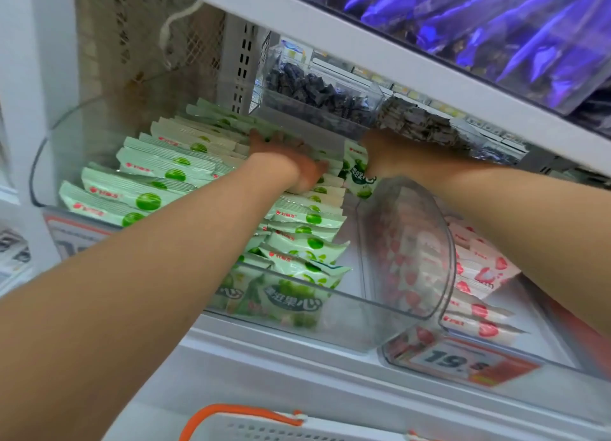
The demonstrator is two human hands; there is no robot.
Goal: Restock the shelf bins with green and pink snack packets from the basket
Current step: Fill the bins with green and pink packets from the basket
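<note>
Green snack packets (155, 179) lie in overlapping rows in a clear shelf bin (41, 162). My left hand (286, 164) reaches deep into this bin and presses flat on the rear packets, fingers spread. My right hand (385, 154) is at the back right corner of the bin and grips one green packet (358, 176) that stands upright; its fingers are partly hidden under the shelf above. To the right, a second clear bin (413, 242) holds pink strawberry packets (479, 275). A white basket with an orange handle (231, 414) shows at the bottom edge.
The shelf above (363, 40) hangs low over both hands. On it are purple packets (496, 27), with clear bins of dark snacks (314, 93) behind. A red and white price tag (463, 361) is on the shelf's front edge. A white upright (20, 76) bounds the left.
</note>
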